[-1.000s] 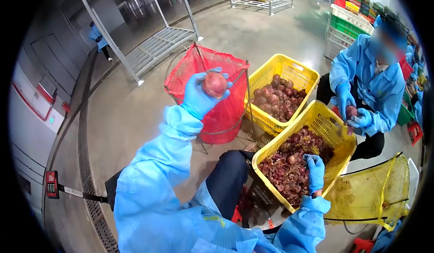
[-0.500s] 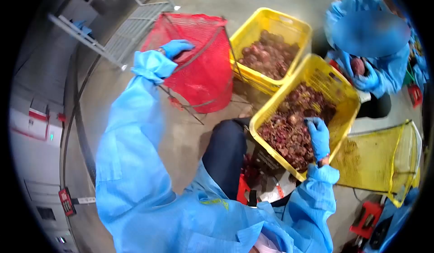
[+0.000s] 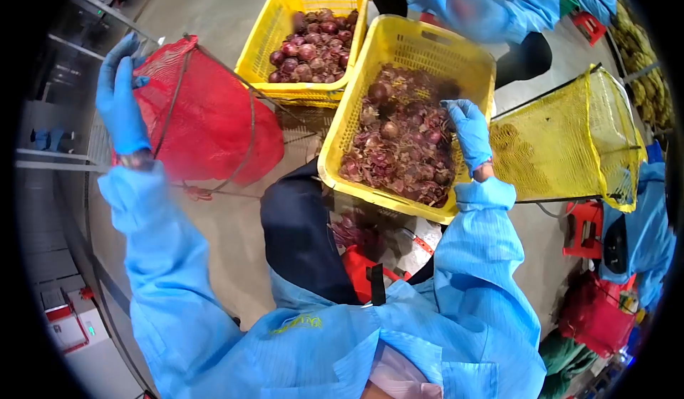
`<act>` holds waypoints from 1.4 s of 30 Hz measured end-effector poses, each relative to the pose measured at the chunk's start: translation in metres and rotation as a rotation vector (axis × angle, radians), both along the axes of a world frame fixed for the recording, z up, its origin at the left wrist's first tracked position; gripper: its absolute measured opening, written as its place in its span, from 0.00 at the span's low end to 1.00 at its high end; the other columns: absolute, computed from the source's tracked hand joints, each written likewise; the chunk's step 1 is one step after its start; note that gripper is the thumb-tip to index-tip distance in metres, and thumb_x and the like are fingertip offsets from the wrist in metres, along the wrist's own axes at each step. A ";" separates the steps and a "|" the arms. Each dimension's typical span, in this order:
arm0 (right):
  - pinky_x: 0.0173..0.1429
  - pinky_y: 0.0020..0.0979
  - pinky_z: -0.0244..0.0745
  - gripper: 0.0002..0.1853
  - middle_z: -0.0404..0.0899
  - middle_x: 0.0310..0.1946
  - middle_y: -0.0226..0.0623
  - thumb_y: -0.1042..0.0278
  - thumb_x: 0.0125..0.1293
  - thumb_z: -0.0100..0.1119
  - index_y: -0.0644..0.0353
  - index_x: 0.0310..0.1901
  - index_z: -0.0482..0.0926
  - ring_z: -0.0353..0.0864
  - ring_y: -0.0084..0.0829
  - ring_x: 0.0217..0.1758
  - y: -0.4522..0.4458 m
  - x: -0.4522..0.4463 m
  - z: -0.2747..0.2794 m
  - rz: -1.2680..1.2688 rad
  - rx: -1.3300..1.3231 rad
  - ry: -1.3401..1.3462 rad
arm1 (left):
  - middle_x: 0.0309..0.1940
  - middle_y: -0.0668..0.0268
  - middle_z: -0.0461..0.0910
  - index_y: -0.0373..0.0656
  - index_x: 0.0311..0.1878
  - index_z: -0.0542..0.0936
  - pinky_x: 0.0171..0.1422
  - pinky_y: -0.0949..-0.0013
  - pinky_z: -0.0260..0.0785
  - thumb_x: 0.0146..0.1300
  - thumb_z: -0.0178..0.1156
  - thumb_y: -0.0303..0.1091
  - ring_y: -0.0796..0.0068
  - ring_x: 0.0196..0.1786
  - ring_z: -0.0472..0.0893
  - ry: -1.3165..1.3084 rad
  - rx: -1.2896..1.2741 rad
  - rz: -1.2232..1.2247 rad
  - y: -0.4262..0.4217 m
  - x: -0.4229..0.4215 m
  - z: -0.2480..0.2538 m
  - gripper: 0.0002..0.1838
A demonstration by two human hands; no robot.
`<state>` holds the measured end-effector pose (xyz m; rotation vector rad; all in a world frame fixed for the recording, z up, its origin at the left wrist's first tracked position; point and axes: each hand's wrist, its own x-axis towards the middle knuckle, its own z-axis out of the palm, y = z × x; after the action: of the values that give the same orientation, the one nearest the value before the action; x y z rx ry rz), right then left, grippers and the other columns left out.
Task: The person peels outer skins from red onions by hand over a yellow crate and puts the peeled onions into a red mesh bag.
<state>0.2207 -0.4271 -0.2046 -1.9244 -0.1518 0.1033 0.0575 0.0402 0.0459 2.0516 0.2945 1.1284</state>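
Note:
My left hand (image 3: 122, 100), in a blue glove, is raised at the rim of the red mesh bag (image 3: 214, 125). Its fingers are apart and hold nothing. My right hand (image 3: 470, 134), gloved too, is over the right side of the near yellow crate (image 3: 330, 158), with its fingers pressed together. What they hold, if anything, is hidden. Loose onion skins (image 3: 399, 153) and some red onions (image 3: 389, 130) lie in that crate. Behind it, another yellow crate (image 3: 267, 32) holds several red onions (image 3: 306, 52).
A co-worker in blue (image 3: 524, 3) sits across the near crate, with blurred gloved hands. A yellow mesh bag (image 3: 548, 146) on a frame stands at the right, near a red stool (image 3: 584, 229). Metal rails (image 3: 60, 165) are at the left.
My left hand has let go of the red onion it held and opened at the red bag. The view has turned, shifting the crates left. My right hand stays at the near crate.

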 end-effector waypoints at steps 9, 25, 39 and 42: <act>0.51 0.35 0.75 0.17 0.85 0.41 0.43 0.58 0.65 0.61 0.61 0.49 0.82 0.84 0.39 0.44 0.003 0.030 -0.152 0.193 -0.395 0.288 | 0.46 0.63 0.82 0.39 0.54 0.78 0.39 0.76 0.73 0.68 0.48 0.28 0.74 0.42 0.81 0.243 -1.064 -0.559 -0.169 0.080 -0.214 0.15; 0.64 0.41 0.73 0.39 0.74 0.60 0.48 0.57 0.49 0.73 0.54 0.65 0.70 0.75 0.47 0.62 0.144 0.031 -0.270 0.654 -1.048 0.482 | 0.47 0.62 0.81 0.41 0.57 0.75 0.46 0.69 0.73 0.69 0.52 0.36 0.70 0.45 0.82 0.318 -1.651 -0.631 -0.158 0.107 -0.259 0.17; 0.63 0.29 0.71 0.43 0.73 0.56 0.42 0.68 0.50 0.76 0.66 0.66 0.63 0.75 0.28 0.57 0.072 -0.010 -0.011 0.339 0.052 0.194 | 0.60 0.63 0.71 0.43 0.70 0.66 0.54 0.74 0.73 0.58 0.70 0.38 0.80 0.51 0.74 0.569 -0.539 -0.842 -0.229 0.098 -0.280 0.37; 0.68 0.31 0.66 0.44 0.70 0.60 0.40 0.71 0.46 0.79 0.64 0.65 0.65 0.70 0.29 0.63 0.058 -0.047 0.008 0.286 -0.216 -0.039 | 0.67 0.62 0.66 0.43 0.71 0.63 0.69 0.67 0.65 0.60 0.67 0.32 0.71 0.67 0.68 0.386 -0.837 -1.131 -0.254 0.088 -0.273 0.36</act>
<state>0.1738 -0.3694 -0.1970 -2.1107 -0.4580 0.2832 0.1457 -0.2142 -0.2268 1.2680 -0.1992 -0.1137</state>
